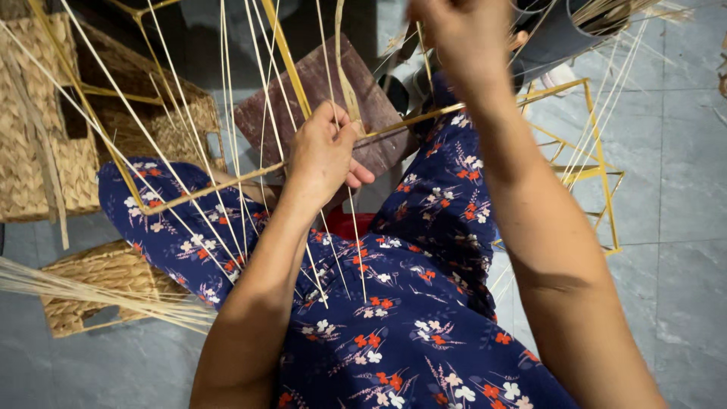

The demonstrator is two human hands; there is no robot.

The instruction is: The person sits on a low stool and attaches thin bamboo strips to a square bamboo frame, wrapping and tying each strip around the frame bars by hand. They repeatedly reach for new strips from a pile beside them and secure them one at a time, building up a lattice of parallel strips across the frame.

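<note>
A yellow metal wire frame (227, 184) rests across my lap, strung with several pale thin cords (231, 113) running up from its lower bar. My left hand (324, 155) grips the frame's bar near the middle, fingers closed around it and a flat straw strand (347, 83). My right hand (454, 30) is raised at the top of the view, closed on a strand pulled upward; its fingers are partly cut off by the frame edge. My legs wear dark blue floral cloth (409, 303).
Woven straw baskets (45, 136) stand at the left, another (98, 284) lies lower left beside a bundle of straw strands (76, 291). A brown board (318, 91) lies ahead. A second yellow wire frame (591, 167) stands on the grey tiled floor (674, 189) at the right.
</note>
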